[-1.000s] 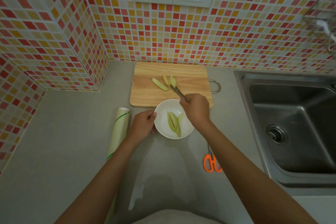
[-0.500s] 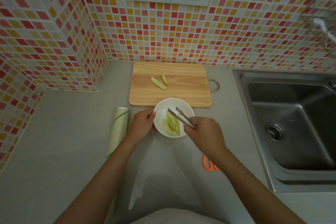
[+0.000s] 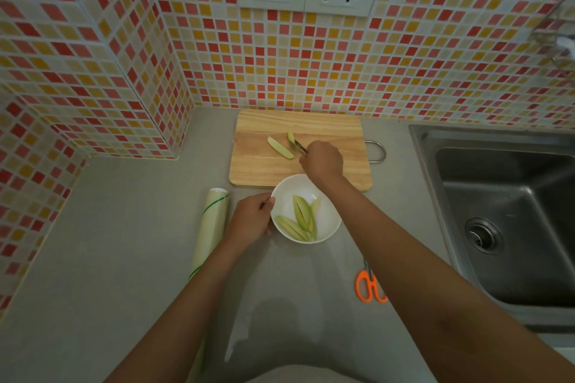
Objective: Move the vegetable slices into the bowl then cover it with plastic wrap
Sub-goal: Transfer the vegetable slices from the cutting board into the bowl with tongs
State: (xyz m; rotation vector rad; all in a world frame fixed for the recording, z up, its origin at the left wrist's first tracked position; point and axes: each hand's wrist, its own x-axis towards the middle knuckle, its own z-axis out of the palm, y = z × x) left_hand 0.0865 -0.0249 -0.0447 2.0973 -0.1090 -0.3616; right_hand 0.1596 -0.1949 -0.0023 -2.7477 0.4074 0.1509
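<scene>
A: Right hand [image 3: 322,162] status?
B: Its grip is curled round the tongs [image 3: 300,147]; tips at the small slice [image 3: 291,137] on the cutting board [image 3: 326,130]. Can't tell if they've clamped yet.
A: Left hand [image 3: 250,221]?
B: Fingers wrapped on the bowl [image 3: 326,221] rim, steadying it on the bench [image 3: 124,258].
A: Slices?
B: Several in the bowl, long slice [image 3: 280,148] and the small one on the board.
A: Risks?
B: Likely a slippery slice sliding out of thin tong tips mid-carry, landing on the bench. Plastic wrap roll [image 3: 210,227] untouched, left of the bowl.
</scene>
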